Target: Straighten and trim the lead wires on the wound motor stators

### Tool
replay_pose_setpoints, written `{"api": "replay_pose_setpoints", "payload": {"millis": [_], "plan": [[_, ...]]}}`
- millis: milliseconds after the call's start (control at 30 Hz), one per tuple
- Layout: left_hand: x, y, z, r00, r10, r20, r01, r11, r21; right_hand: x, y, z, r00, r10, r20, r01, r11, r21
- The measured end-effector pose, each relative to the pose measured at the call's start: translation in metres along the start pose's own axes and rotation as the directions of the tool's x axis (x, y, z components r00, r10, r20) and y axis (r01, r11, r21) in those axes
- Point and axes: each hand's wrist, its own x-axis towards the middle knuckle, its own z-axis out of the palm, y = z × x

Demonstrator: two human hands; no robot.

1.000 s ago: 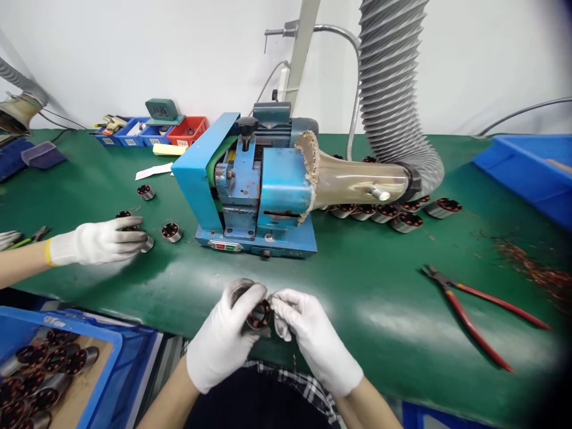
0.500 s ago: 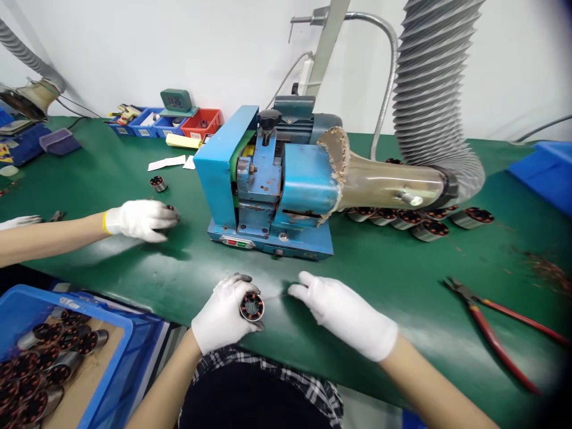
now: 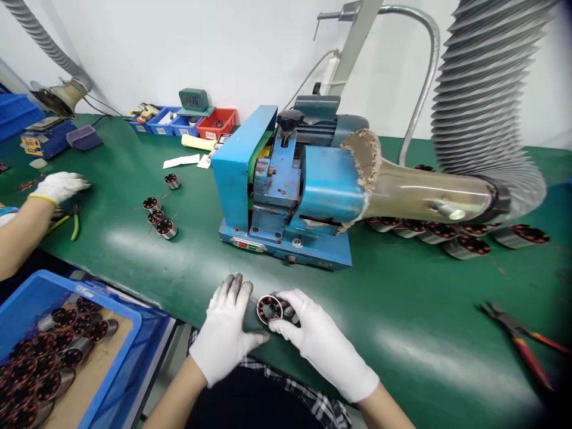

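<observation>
A small metal stator with copper windings (image 3: 269, 309) sits between both my gloved hands at the near edge of the green table (image 3: 402, 310). My left hand (image 3: 227, 333) wraps around its body from the left, fingertips dirty. My right hand (image 3: 324, 344) pinches its right rim with thumb and fingers. Straight ahead stands the blue machine (image 3: 286, 185), its horn-shaped outlet joined to a ribbed grey hose (image 3: 487, 101).
Three stators (image 3: 159, 218) lie left of the machine, another (image 3: 172, 180) farther back, and a row (image 3: 460, 235) lies under the hose. A blue bin of stators (image 3: 40, 351) is at lower left. Red-handled pliers (image 3: 521, 342) lie right. A co-worker's gloved hand (image 3: 58, 186) is at far left.
My right hand came back from the table onto the stator. The co-worker's hand withdrew left from the loose stators. My view shifted, so the machine sits farther right.
</observation>
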Motion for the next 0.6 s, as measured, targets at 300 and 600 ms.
{"api": "replay_pose_setpoints", "payload": {"millis": [300, 600], "plan": [[0.027, -0.004, -0.001, 0.991, 0.126, 0.035, -0.116, 0.969, -0.220, 0.006, 0.014, 0.008, 0.970, 0.150, 0.192, -0.226, 0.846, 0.483], [0.026, 0.001, 0.002, 0.982, 0.153, -0.113, -0.176, 0.957, -0.230, -0.013, 0.019, -0.034, 0.955, 0.258, -0.143, -0.058, 0.638, 0.768]]}}
